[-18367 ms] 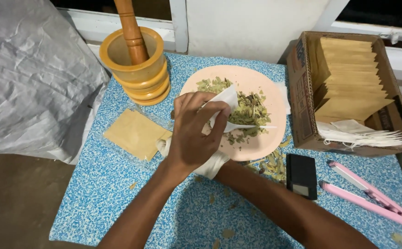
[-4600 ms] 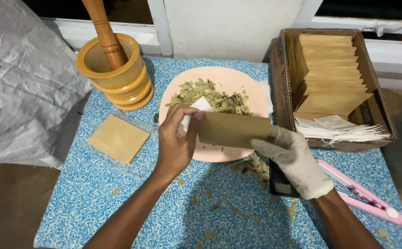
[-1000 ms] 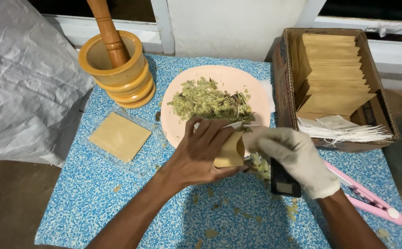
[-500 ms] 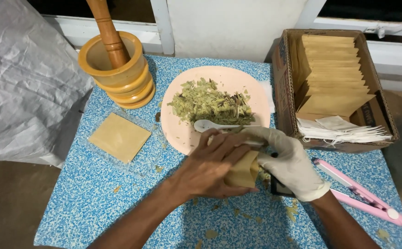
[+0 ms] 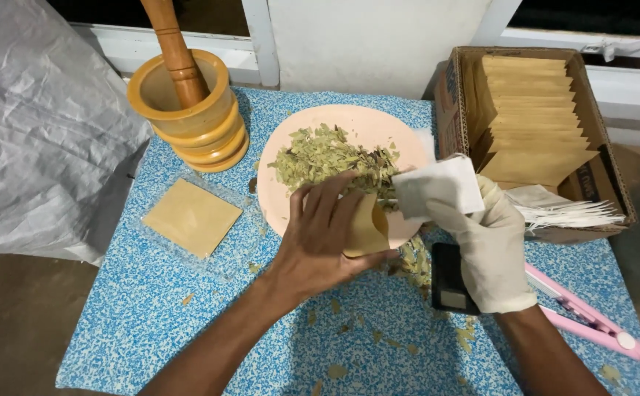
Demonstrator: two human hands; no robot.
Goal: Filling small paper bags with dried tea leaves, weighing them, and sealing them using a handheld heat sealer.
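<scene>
My bare left hand (image 5: 320, 235) grips a small tan paper pouch (image 5: 367, 229) at the near edge of a pink plate (image 5: 367, 125). The plate carries a heap of dried green leaves (image 5: 320, 154). My right hand (image 5: 492, 242), in a white glove, pinches a white paper sachet (image 5: 437, 187) just right of the pouch, over the plate's rim. A spoon is mostly hidden behind the sachet and my fingers. Leaf crumbs (image 5: 411, 260) lie on the blue speckled table (image 5: 151, 308) beneath both hands.
A yellow wooden mortar with pestle (image 5: 188, 103) stands at the back left. A flat tan pouch in clear wrap (image 5: 191, 218) lies left. A cardboard box of tan pouches (image 5: 536, 117) sits right, with a small black scale (image 5: 448, 282) and pink sealer (image 5: 587, 319). Grey plastic sheeting (image 5: 34, 139) borders the left.
Both hands have risen from the table's near part back to the plate's edge. My right hand now holds a white sachet up in view, and the spoon that lay on the plate is hidden.
</scene>
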